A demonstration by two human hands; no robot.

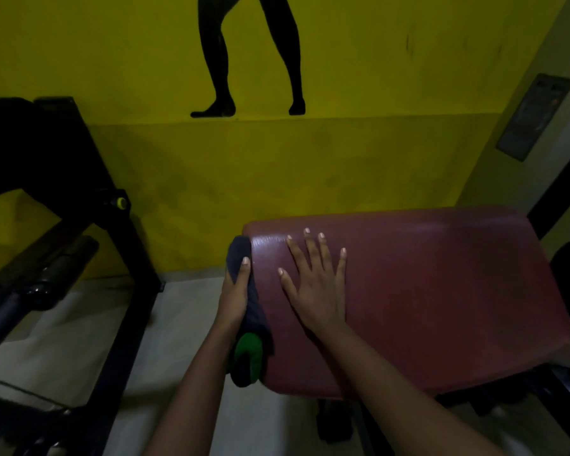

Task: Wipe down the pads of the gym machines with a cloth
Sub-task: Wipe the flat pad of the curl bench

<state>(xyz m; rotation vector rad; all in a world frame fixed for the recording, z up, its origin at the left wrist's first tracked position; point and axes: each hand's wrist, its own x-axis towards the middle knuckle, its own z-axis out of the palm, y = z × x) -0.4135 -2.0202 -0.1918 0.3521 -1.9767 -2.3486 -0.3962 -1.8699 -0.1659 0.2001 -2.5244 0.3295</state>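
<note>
A dark red padded seat (425, 291) fills the lower right of the head view, its vinyl surface faintly glossy, with a pale sheen along the far edge and fine creases near the left corner. The right hand (320, 287) lies flat on the pad, palm down, fingers straight and spread, holding nothing. The left hand (236, 291) is at the pad's left edge, its fingers curled around a dark blue cloth (249, 311) and pressing it against the side of the pad; a green part of the cloth hangs below the wrist, beside the pad's near left corner.

Behind the pad rises a yellow wall (375, 60), brighter above and duller below a horizontal line, bearing a black silhouette of two legs (254, 54). A dark plate (535, 116) is fixed to the paler wall at right. On the left stands a black machine frame (89, 179) with a yellow-tipped knob (120, 203) and a black roller pad (56, 264), well apart from the red pad. The floor (79, 324) beneath is pale grey, and the room is dimly lit.
</note>
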